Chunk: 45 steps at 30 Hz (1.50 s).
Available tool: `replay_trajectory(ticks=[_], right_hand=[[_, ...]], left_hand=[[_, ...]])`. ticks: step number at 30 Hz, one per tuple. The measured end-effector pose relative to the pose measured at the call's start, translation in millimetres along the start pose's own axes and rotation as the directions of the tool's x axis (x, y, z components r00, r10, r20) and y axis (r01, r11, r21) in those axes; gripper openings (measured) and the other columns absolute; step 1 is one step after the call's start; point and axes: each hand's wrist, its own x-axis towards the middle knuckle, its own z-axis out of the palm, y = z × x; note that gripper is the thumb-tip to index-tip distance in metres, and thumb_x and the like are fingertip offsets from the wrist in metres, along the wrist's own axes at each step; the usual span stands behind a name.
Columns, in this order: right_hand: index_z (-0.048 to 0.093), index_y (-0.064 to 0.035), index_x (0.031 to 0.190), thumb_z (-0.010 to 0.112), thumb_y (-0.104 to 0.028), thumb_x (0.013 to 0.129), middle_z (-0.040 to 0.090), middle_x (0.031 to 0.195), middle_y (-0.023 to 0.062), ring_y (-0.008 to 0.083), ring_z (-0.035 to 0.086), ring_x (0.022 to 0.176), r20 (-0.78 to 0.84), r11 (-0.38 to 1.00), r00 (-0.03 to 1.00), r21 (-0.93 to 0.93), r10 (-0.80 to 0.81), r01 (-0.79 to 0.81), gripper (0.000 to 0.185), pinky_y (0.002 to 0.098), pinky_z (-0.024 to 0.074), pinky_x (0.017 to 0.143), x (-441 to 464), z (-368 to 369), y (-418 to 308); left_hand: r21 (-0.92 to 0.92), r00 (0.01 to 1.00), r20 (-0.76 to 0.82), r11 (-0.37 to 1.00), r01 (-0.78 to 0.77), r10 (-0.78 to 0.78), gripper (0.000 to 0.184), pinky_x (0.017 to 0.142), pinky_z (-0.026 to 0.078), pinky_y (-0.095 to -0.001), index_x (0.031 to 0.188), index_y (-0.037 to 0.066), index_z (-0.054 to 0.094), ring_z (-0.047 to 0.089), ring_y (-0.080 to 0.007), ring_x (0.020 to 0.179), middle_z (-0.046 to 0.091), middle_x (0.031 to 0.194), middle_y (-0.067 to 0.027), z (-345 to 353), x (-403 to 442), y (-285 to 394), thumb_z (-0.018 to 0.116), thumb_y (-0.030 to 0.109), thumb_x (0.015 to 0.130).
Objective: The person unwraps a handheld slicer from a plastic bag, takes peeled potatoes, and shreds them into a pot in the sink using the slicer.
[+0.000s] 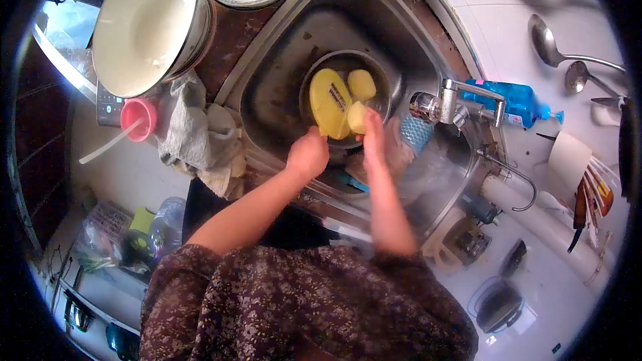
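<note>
My left hand [308,154] is closed at the lower end of a yellow oval object [329,101] with dark print on it, and appears to pinch its edge. My right hand [372,135] is wrapped round a pale yellow piece [358,117], which looks like peeled potato. Another such piece [362,84] lies just above, in a round metal bowl [314,70]. The bowl stands inside the steel sink [267,47]. My fingertips are small and partly hidden.
A faucet [449,100] reaches over the sink's right side, beside a blue bottle [511,101]. Blue netting [416,135] lies below it. Large enamel bowls [144,27], a grey cloth [187,124] and a pink cup [139,120] are at the left.
</note>
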Motion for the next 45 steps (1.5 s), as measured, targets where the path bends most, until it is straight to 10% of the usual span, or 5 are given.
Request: replay_trajectory(ticks=[3,6,25,34,45], right_hand=[[0.047,-0.0101,0.109,0.042,-0.029,0.085,0.057,0.095,0.014,0.0263,0.057,0.078,0.063,0.704,0.962,-0.669,-0.266,0.239,0.031,0.0359,0.0439,0.063,-4.9,21.5,-4.2],[0.048,-0.0096,0.107,0.045,-0.028,0.082,0.058,0.087,0.0203,0.0371,0.055,0.079,0.234,0.498,0.917,-0.782,-0.323,0.375,0.031,0.0436,0.0424,0.069,-10.0,40.4,-15.2],[0.051,-0.0092,0.091,0.04,-0.027,0.081,0.059,0.078,0.0148,0.0326,0.058,0.072,0.208,0.115,0.847,-0.948,-0.489,0.298,0.023,0.0419,0.0466,0.064,97.7,50.0,36.2],[0.046,-0.0099,0.098,0.036,-0.029,0.083,0.057,0.086,0.0228,0.0426,0.053,0.083,0.04,0.584,0.983,-0.8,-0.177,0.137,0.027,0.0481,0.0406,0.072,63.0,43.1,-9.3],[0.05,-0.008,0.089,0.043,-0.018,0.077,0.057,0.07,0.0197,0.0389,0.055,0.064,0.294,0.232,0.899,-0.897,-0.324,0.377,0.017,0.0485,0.0424,0.06,30.8,56.9,-3.4]], left_hand=[[-0.062,0.999,0.041,0.998,0.033,-0.03,0.019,0.069,0.044,-0.0452,0.09,-0.003,0.043,0.056,-0.0379,0.078,0.057,0.081,-0.0245,5.6,5.3,-7.8,0.042,0.014,0.08],[-0.073,0.996,0.059,0.995,0.066,-0.062,0.019,0.07,0.044,-0.045,0.09,-0.003,0.044,0.055,-0.0378,0.08,0.056,0.085,-0.0254,1.7,4.0,-4.2,0.042,0.013,0.08],[0.003,0.984,0.118,0.991,0.133,-0.133,0.019,0.071,0.043,-0.047,0.094,-0.002,0.043,0.055,-0.0395,0.08,0.057,0.082,-0.0243,-1.2,-7.2,-2.7,0.042,0.012,0.08],[0.004,0.984,0.137,0.993,0.117,-0.117,0.022,0.072,0.046,-0.0415,0.093,-0.004,0.041,0.057,-0.0363,0.083,0.057,0.083,-0.0249,-5.1,-4.8,-2.4,0.047,0.005,0.074],[0.049,0.991,0.104,0.995,0.085,-0.09,0.02,0.068,0.047,-0.0406,0.091,-0.004,0.04,0.059,-0.0347,0.077,0.058,0.078,-0.0231,3.9,-3.1,-10.4,0.046,0.005,0.074]])
